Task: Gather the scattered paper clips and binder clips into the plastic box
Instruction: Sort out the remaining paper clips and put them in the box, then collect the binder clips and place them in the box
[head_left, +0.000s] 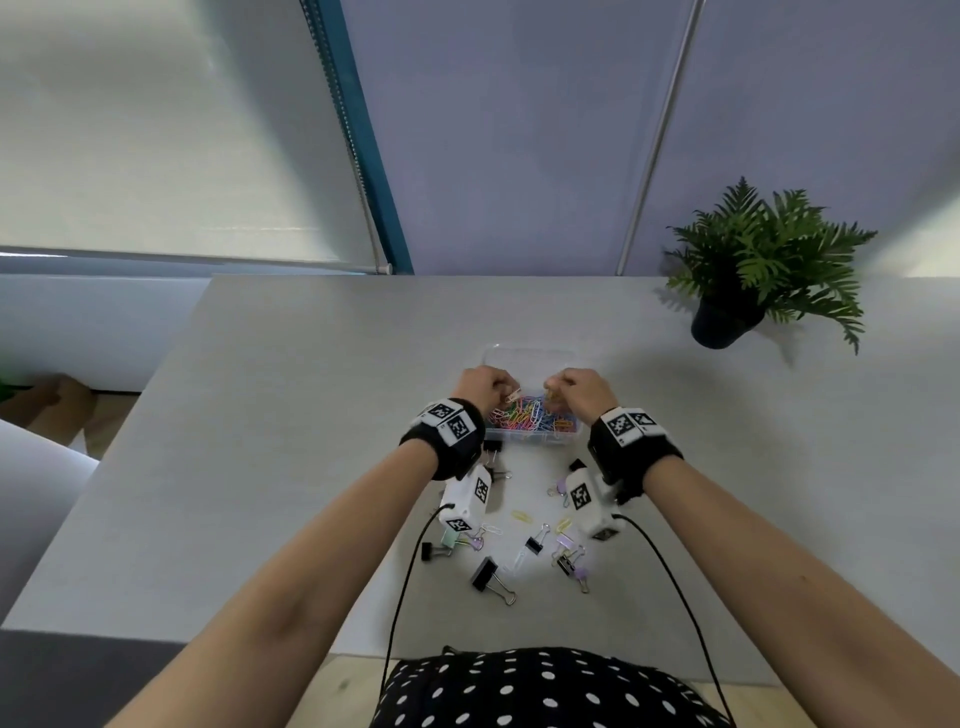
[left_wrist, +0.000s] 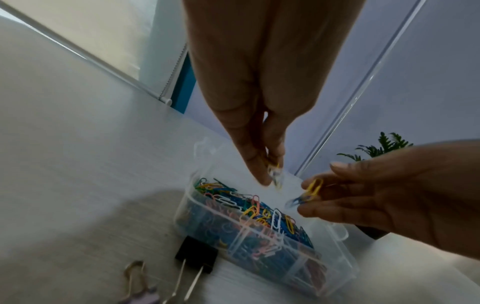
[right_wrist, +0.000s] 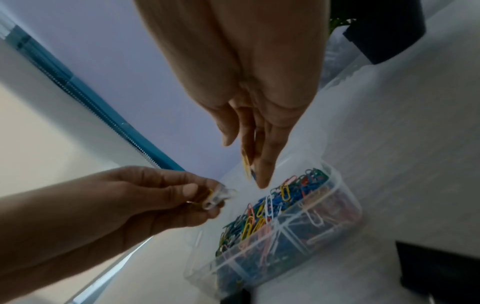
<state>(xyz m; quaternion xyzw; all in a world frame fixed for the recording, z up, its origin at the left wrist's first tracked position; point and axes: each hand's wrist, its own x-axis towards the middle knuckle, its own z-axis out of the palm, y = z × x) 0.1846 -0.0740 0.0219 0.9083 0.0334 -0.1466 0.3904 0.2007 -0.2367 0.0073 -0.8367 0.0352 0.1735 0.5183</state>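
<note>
Two hands hover over a clear plastic box (head_left: 530, 358) on a pale grey table (head_left: 291, 415), each pinching a small bunch of paper clips above the pile inside. The left hand (head_left: 483, 387) nips its white and yellow clips (left_wrist: 275, 174) between thumb and fingertips, fingers pointing down over the left part of the box. The right hand (head_left: 584, 389) pinches a yellow clip and a blue clip (left_wrist: 309, 193) the same way over the right part. Neither bunch touches the pile below.

Inside the box, a tangle of coloured paper clips (head_left: 530, 418) fills the compartments along the side nearest the person; thin clear dividers show in both wrist views, and the far part of the box looks bare. A black binder clip (left_wrist: 196, 257) sits just beside the box's near left corner, its wire handles pointing toward the person.

Between the box and the table's near edge, more clips lie scattered: a large black binder clip (head_left: 488, 574), a smaller black one (head_left: 535, 543), lilac binder clips (head_left: 571, 558) and a mint one (head_left: 448, 540), plus loose yellow paper clips (head_left: 521, 516). A potted fern (head_left: 753, 260) stands at the far right of the table, well apart from the box. Black wrist straps with white camera units and trailing cables are on both forearms.
</note>
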